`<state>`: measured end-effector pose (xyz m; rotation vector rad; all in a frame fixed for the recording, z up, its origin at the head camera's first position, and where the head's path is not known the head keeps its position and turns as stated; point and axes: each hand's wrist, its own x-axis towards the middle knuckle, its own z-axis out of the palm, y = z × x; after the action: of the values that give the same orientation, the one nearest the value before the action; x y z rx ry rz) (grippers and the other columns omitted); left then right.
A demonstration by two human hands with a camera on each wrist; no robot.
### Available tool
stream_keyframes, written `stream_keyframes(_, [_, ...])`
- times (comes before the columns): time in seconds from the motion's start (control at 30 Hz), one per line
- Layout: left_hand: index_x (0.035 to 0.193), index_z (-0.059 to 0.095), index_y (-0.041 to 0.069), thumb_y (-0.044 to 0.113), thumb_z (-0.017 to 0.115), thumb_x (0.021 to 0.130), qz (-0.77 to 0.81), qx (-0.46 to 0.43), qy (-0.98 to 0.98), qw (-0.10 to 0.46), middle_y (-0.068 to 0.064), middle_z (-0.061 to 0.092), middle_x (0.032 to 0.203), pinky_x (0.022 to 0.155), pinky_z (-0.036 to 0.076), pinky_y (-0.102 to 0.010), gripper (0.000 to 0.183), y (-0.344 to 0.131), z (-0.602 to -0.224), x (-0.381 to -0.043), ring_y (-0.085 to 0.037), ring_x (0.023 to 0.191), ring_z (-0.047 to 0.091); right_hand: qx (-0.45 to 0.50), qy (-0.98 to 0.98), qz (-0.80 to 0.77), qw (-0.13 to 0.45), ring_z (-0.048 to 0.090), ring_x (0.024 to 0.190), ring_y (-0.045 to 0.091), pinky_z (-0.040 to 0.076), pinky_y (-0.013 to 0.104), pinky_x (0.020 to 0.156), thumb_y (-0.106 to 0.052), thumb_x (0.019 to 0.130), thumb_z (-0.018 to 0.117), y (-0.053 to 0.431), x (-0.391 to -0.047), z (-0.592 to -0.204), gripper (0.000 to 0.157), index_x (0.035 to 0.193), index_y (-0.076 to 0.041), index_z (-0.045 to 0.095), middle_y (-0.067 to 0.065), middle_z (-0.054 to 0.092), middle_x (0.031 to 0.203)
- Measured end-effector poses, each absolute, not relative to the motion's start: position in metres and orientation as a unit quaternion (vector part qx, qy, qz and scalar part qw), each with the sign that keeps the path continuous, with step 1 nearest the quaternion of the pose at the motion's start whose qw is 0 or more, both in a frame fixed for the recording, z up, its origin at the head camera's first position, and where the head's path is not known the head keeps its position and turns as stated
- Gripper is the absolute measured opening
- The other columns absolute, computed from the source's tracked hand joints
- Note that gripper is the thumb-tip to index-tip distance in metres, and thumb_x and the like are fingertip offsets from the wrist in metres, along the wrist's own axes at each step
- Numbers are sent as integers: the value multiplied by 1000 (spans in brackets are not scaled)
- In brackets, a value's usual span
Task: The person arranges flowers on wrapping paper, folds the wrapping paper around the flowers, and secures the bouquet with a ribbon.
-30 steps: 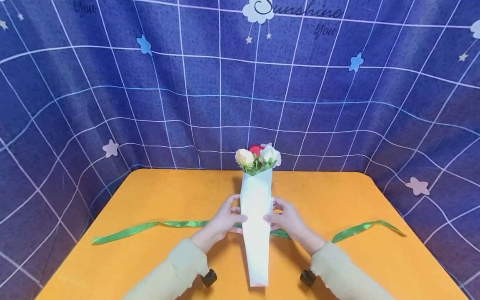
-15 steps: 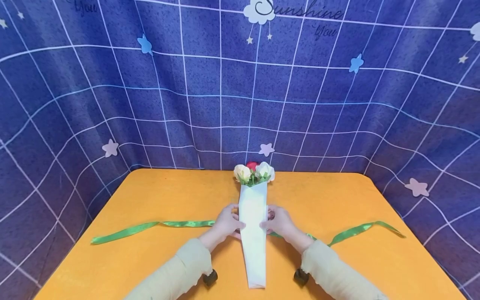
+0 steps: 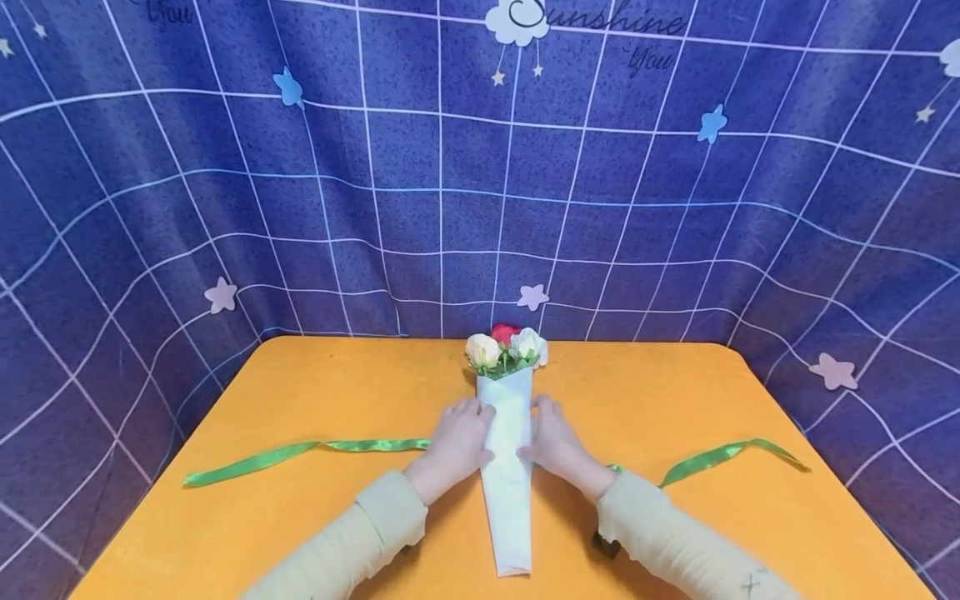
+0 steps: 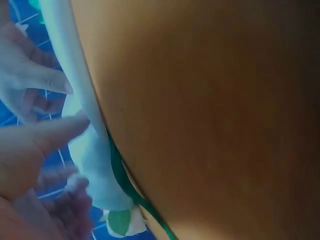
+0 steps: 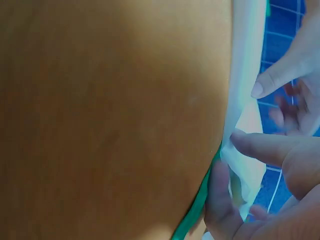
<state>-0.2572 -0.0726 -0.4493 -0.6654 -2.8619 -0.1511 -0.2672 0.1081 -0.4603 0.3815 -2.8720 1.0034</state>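
Observation:
A bouquet in a white paper wrap (image 3: 507,492) lies lengthwise at the middle of the table, across a green ribbon (image 3: 378,446). A cream flower (image 3: 482,351), a white flower (image 3: 529,346) and a red flower (image 3: 506,332) show at its far end. On the wrap's left side rests my left hand (image 3: 459,437), thumb and loosely bent fingers touching the paper. From the right, my right hand (image 3: 557,442) lays its thumb on the wrap, with its fingers along the edge. The wrist views show both thumbs against the paper (image 4: 95,160); the left hand's fingers are blurred there.
The orange table (image 3: 337,383) ends at a blue curtain (image 3: 420,217) with white grid lines and stars. The ribbon's right part (image 3: 712,458) runs out past my right forearm. Part of a dark object (image 3: 604,546) shows beside my right sleeve.
The bouquet has come down and toward me onto the table over the ribbon. My left fingers have shifted from the wrap's side onto its top, and my right fingers have straightened.

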Motion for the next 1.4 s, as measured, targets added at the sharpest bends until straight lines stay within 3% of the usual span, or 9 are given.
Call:
stream_keyframes(0.13, [115, 63, 14, 26, 78, 74, 4, -300, -946, 124, -6, 54, 105, 77, 41, -33, 46, -72, -448, -256, -22, 96, 47, 217, -934, 266, 98, 48, 105, 37, 44, 46, 89, -3, 62, 84, 108, -267, -460, 65, 118, -5, 51, 20, 46, 121])
stream_keyframes(0.23, [112, 65, 14, 26, 76, 76, 25, -315, -940, 129, -4, 55, 101, 75, 41, -32, 39, -73, -447, -255, -21, 92, 48, 315, -915, 217, 126, 47, 117, 40, 42, 49, 98, 4, 63, 80, 109, -268, -460, 59, 117, -2, 57, 22, 49, 129])
stream_keyframes(0.4, [114, 63, 12, 37, 71, 81, 33, -317, -944, 87, -4, 57, 104, 84, 43, -38, 43, -75, -447, -255, -22, 96, 56, 398, -895, 180, 88, 45, 126, 38, 42, 47, 100, 2, 69, 73, 114, -273, -459, 61, 127, 1, 55, 24, 48, 135])
stream_keyframes(0.6, [134, 51, 11, 74, 60, 70, -5, -302, -953, 1, -9, 53, 128, 101, 31, -56, 91, -76, -447, -252, -27, 116, 52, 415, -893, 176, -2, 40, 130, 38, 38, 49, 103, -24, 81, 71, 124, -279, -453, 63, 134, 1, 47, 25, 40, 143])
stream_keyframes(0.77, [143, 37, 6, 87, 56, 57, -20, -292, -955, -47, -15, 40, 145, 104, 23, -63, 120, -75, -449, -245, -31, 132, 39, 416, -897, 141, -52, 54, 118, 33, 39, 44, 104, -39, 85, 68, 127, -279, -449, 73, 141, -2, 40, 22, 28, 150])
stream_keyframes(0.9, [145, 32, 4, 86, 56, 58, -26, -285, -956, -64, -17, 32, 150, 105, 21, -65, 122, -75, -451, -241, -33, 137, 31, 419, -898, 122, -61, 46, 126, 35, 38, 44, 104, -44, 85, 66, 128, -280, -449, 77, 142, -2, 38, 21, 26, 151])
stream_keyframes(1.07, [146, 31, 6, 85, 58, 59, -40, -283, -956, -72, -17, 30, 151, 105, 20, -65, 120, -76, -455, -241, -34, 138, 29, 414, -900, 134, -26, 31, 136, 36, 35, 47, 106, -51, 75, 73, 128, -289, -454, 92, 143, -1, 36, 21, 27, 150])
stream_keyframes(1.3, [146, 30, 7, 73, 64, 68, -73, -298, -947, -98, -17, 25, 152, 105, 19, -64, 107, -84, -450, -256, -34, 139, 24, 405, -906, 109, -55, 31, 136, 40, 31, 51, 108, -60, 71, 72, 130, -303, -455, 100, 146, -7, 33, 23, 22, 152])
stream_keyframes(1.4, [148, 24, 4, 70, 71, 64, -83, -284, -950, -101, -19, 15, 155, 109, 15, -61, 117, -86, -447, -265, -35, 142, 15, 401, -908, 99, -69, 30, 136, 39, 29, 53, 108, -63, 71, 70, 128, -305, -452, 100, 146, -9, 32, 21, 22, 153])
